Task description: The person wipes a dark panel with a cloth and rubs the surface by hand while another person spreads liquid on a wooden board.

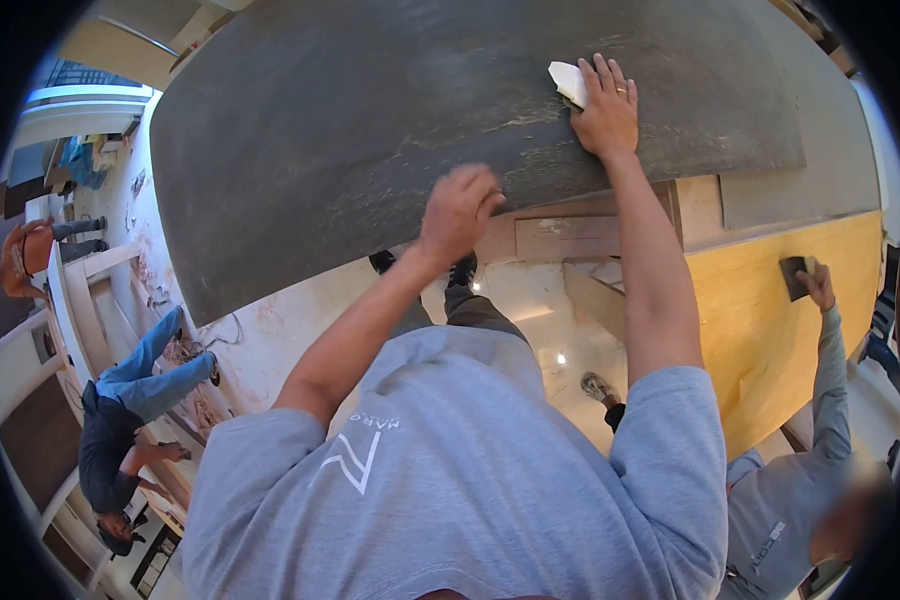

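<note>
A large dark grey panel (350,110) with pale scuffs and scratches spreads in front of me. On its far right part my right hand (607,110) lies with fingers together, pressing a folded white sheet (570,82) against the surface. The sheet sticks out on the thumb side, and its underside is mostly hidden. My left hand (458,212), smeared by motion, is curled in over the near edge of the panel. Whatever its fingers may hold is too blurred to name.
To the right, a co-worker's hand (820,285) holds a dark pad (795,278) on a yellow wooden board (745,330). Another person (120,430) is at the left, and one more (30,260) stands farther off. Below the panel is a shiny floor (540,300).
</note>
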Demonstrator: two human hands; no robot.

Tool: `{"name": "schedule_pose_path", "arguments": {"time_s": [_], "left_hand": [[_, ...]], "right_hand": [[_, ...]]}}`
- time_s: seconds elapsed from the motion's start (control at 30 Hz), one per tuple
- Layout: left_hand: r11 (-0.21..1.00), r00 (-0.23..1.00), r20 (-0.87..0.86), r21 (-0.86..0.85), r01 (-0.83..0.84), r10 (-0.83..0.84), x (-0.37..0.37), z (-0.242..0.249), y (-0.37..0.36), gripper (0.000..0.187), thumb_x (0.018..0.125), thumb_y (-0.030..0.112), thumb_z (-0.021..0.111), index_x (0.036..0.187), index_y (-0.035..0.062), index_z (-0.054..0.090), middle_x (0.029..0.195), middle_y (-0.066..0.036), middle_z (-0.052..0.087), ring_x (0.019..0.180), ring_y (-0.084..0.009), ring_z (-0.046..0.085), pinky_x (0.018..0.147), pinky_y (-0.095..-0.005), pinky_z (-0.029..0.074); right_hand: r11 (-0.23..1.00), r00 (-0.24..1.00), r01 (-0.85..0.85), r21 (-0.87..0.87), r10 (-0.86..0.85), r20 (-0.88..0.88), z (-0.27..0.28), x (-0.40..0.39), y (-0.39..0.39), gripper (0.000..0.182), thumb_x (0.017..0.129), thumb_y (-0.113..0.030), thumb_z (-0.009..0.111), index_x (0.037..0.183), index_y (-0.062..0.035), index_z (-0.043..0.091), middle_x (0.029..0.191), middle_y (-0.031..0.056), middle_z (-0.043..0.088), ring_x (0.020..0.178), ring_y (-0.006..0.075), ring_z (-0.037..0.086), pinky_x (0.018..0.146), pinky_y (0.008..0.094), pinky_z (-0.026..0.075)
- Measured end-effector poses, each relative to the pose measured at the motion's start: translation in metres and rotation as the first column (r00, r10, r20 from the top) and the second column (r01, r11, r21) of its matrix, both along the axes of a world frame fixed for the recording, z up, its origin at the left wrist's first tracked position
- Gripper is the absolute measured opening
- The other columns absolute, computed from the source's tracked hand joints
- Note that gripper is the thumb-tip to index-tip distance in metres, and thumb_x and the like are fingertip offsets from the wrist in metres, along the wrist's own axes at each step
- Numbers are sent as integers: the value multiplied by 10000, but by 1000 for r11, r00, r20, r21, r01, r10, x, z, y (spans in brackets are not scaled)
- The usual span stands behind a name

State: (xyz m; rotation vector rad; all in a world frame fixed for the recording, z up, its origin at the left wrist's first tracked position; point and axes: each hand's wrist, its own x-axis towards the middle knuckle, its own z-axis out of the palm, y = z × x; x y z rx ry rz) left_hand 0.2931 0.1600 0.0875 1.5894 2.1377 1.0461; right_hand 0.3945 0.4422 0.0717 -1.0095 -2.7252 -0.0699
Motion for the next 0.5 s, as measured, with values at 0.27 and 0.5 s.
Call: {"name": "schedule_pose_path", "arguments": {"time_s": [0.27,0.5], "left_hand": [[961,910,-360,-251,116,-204,0,-34,-35,567,1005,349,547,1498,85,453,1618,-47,352,1529,-223,235,1226,-516,169],[963,938,-241,-165,214,-250,-5,-11,-44,589,996,368,562,1497,79,450,1614,-50,358,1522,-226,254,1223,-530,170]], "right_hand": [[1000,1000,-24,-14,24,-12,0,7,-3,725,819,-256,722,1483,-197,437,1581,79,382,1487,282,298,1214,514,222],[1000,999,-16,-5,16,-47,10,16,-17,757,795,-196,717,1490,-207,419,1579,64,379,1493,277,292,1217,516,228]]}}
